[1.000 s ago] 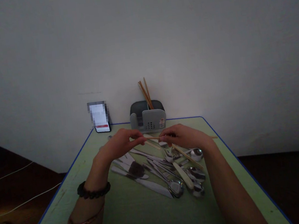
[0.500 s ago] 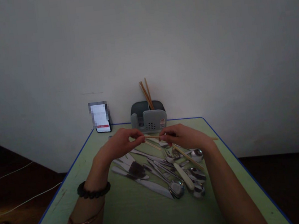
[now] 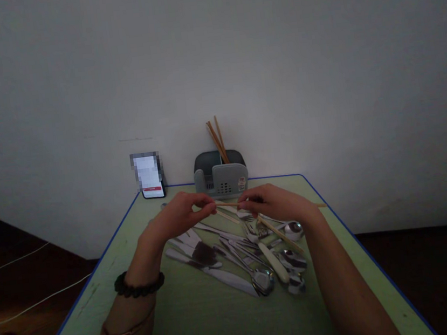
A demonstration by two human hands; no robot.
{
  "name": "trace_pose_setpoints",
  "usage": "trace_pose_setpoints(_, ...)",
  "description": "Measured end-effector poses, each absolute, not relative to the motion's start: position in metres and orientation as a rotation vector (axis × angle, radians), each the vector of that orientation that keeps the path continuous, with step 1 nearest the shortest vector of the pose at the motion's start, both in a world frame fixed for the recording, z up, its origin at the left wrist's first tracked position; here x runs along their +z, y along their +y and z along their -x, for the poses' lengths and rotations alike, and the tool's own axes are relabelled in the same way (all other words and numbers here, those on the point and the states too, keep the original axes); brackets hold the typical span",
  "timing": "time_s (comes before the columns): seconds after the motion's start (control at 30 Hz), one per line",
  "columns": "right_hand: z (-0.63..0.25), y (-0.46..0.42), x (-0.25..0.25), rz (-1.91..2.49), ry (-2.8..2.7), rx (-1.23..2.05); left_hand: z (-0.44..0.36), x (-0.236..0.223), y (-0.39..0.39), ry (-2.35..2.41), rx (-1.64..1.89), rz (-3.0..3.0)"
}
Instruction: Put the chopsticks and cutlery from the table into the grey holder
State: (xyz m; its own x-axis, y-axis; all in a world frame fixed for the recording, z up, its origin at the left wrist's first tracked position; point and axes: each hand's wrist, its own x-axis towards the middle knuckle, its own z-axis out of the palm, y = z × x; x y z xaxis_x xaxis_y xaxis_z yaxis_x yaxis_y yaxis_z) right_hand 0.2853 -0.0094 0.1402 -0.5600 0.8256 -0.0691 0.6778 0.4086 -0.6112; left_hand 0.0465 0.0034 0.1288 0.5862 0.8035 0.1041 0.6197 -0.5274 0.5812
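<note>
Two bare hands meet over the pile in the head view: the left hand (image 3: 190, 212) and the right hand (image 3: 266, 203) each pinch a thin, pale wooden chopstick (image 3: 226, 204), level above a jumble of shiny silver metal cutlery (image 3: 234, 253) on the pale green, blue-edged table (image 3: 210, 326). Behind them, a grey plastic utensil holder (image 3: 231, 177) bears brown wooden chopsticks (image 3: 216, 138), leaning left.

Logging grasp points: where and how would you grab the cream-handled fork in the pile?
Pinch the cream-handled fork across mid-handle, coming from above. The handle looks thick and lies uncovered, angled toward the near side, while the tines sit tangled among other cutlery. Spoons crowd its right, so keep fingers narrow there.
</note>
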Motion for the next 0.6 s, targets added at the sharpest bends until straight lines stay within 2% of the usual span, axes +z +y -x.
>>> trace_pose_setpoints(0.6, -0.2827, -0.0098, 0.1414, 1.315, -2.448, 0.906, -0.047, 0.1319, 0.0004, 1.111, 0.476, -2.354)
